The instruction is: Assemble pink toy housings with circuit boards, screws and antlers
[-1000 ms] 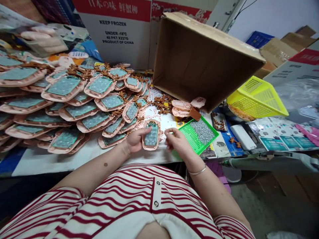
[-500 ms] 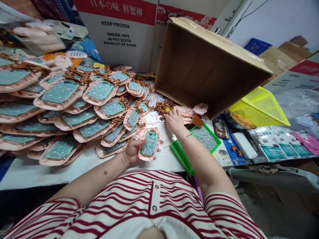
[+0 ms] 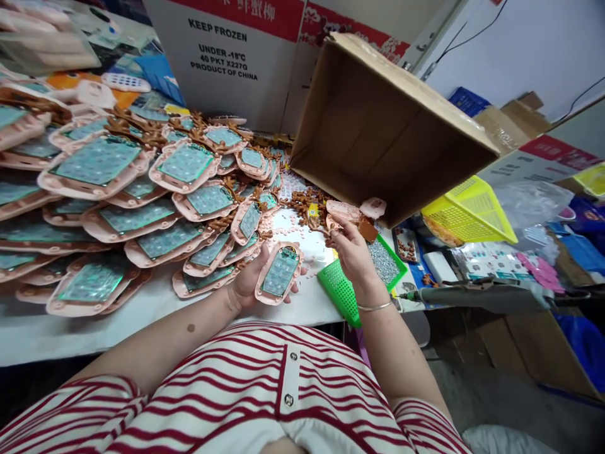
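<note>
My left hand holds a pink plastic shell half with a green circuit board in it, board side up. The fingers reach under it, and the thumb stands along its left edge. Over the table to the right, my right hand pinches a small brown antler-shaped piece at the fingertips. Behind that hand lies a heap of brown antler-shaped pieces. Pink shell parts rest beside the heap. Partly behind the right wrist sits a green basket, with small silvery screws beside it.
Stacked pink shells with boards crowd the left of the table. A large cardboard box lies tilted with its opening toward me. A yellow basket stands at the right. Small pink bits are scattered on the white tabletop.
My right hand has drawn back from the antler heap toward me, now with a brown piece in its fingertips. The left hand keeps the shell, shifted slightly left and tilted more.
</note>
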`<move>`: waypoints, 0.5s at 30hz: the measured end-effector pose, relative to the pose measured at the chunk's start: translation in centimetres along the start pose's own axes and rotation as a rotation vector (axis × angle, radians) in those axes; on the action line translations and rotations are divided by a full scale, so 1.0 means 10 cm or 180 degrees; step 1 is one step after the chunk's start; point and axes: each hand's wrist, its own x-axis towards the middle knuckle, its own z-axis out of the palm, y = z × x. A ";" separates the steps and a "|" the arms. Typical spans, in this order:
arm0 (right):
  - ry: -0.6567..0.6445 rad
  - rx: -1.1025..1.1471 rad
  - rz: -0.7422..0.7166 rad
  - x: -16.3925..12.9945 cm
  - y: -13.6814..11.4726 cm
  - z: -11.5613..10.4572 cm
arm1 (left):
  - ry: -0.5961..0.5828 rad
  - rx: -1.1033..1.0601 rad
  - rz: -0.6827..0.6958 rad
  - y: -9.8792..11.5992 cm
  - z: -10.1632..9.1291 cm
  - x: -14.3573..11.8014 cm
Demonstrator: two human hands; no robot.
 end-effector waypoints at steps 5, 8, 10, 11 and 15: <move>0.0027 0.1500 0.0392 -0.34 -0.09 0.15 | 0.0074 -0.0101 -0.0116 0.01 0.01 -0.02; 0.0047 0.1713 0.0532 -0.42 -0.09 0.22 | 0.0118 -0.0103 -0.0154 0.01 0.00 -0.03; 0.0101 0.1774 0.0555 -0.44 -0.08 0.25 | 0.0112 -0.0057 -0.0148 0.00 -0.01 -0.04; 0.0141 0.1766 0.0541 -0.45 -0.06 0.27 | 0.0098 -0.0025 -0.0151 0.01 -0.01 -0.04; 0.0266 0.1734 0.0468 -0.47 -0.02 0.34 | 0.0059 0.0077 -0.0218 0.02 0.00 -0.06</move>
